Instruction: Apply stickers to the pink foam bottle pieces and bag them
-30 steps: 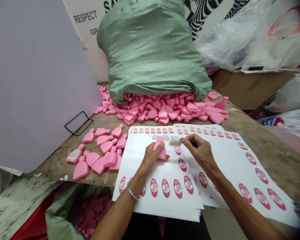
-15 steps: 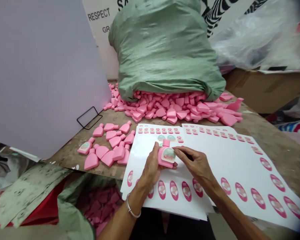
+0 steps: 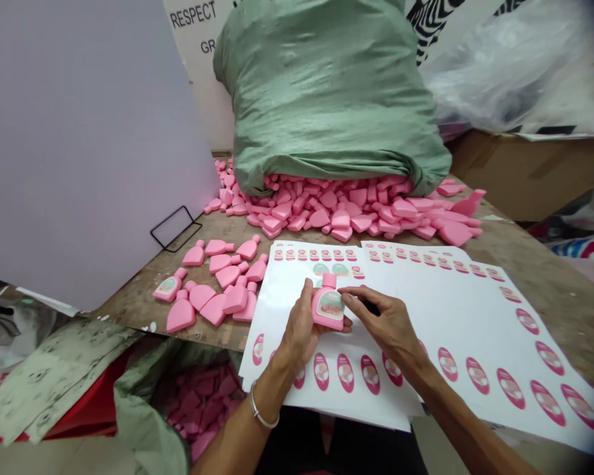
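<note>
My left hand [image 3: 299, 326] is wrapped round a small pink toy bottle [image 3: 329, 280], cap up, above the sticker sheets. A pale green sticker [image 3: 330, 305] with a pinkish picture lies over the bottle's front face. At the sticker's upper right edge, my right hand [image 3: 379, 316] has its thumb and forefinger pinched together; whether they still grip the edge or only touch it is hard to see. Beneath both hands lie white sticker sheets [image 3: 317, 415] with pink oval and small rectangular stickers, plus a few green ones near the bottle.
Several pink bottles [image 3: 201, 300] lie on the table to the left, one labelled bottle [image 3: 168, 287] among them. Behind, a green sack [image 3: 327, 99] spills a heap of bottles [image 3: 339, 214]. A wire stand [image 3: 175, 229] is beside a pale panel [image 3: 89, 145]. Below hangs another open sack [image 3: 148, 409].
The sticker, tilted with its right side off the bottle before, now sits straighter and flatter on the front. My right fingertips have shifted slightly left with it.
</note>
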Demonstrator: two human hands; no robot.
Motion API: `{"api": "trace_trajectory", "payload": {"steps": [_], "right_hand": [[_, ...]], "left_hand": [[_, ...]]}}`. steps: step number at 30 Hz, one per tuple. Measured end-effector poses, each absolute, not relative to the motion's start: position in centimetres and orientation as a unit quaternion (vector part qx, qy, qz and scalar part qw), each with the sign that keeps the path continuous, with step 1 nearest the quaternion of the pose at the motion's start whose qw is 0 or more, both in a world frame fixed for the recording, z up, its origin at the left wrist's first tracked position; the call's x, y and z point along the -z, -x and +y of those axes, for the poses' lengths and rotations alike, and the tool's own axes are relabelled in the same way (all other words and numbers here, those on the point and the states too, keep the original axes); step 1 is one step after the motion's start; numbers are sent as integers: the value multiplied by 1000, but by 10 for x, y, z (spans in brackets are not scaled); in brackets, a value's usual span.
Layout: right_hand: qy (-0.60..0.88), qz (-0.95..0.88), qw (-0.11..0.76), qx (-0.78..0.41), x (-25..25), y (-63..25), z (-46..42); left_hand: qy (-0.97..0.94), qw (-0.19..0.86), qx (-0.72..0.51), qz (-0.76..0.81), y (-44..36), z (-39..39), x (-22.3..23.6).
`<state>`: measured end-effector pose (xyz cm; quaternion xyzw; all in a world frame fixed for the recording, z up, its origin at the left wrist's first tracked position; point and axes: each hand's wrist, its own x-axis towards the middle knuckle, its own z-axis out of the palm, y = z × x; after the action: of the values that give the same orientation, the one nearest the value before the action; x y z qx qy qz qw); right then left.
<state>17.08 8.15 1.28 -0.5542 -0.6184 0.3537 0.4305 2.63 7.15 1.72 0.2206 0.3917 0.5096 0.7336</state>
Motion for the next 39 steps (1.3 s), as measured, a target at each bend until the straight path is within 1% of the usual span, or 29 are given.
{"api": "trace_trajectory", "payload": {"steps": [11, 18, 21, 24, 26, 31, 33, 36, 39], "right_hand": [[548, -612, 437, -366, -15, -173, 81], [563, -612, 437, -341, -26, -169, 70], [566, -618, 444, -316, -25, -171, 71], [521, -682, 420, -297, -25, -176, 76], [487, -735, 401, -250, -25, -179, 79], [487, -786, 381, -5, -24, -182, 81], [497, -781, 377, 34, -23, -182, 81], [521, -754, 399, 12, -21, -185, 82], [513, -745, 415, -91, -20, -186, 82]], "left_hand": [[-238, 734, -506, 386, -29, 73, -13], [-302, 683, -535, 396, -28, 69, -15], [-313, 691, -522, 389, -27, 68, -15], [-285, 712, -518, 378, -26, 70, -14], [-253, 732, -508, 376, -26, 71, -14], [-218, 769, -482, 358, -26, 73, -21], [-218, 774, -478, 355, -26, 72, -25], [-224, 777, -474, 349, -26, 71, -28], [-231, 775, -477, 345, -26, 69, -29]]}}
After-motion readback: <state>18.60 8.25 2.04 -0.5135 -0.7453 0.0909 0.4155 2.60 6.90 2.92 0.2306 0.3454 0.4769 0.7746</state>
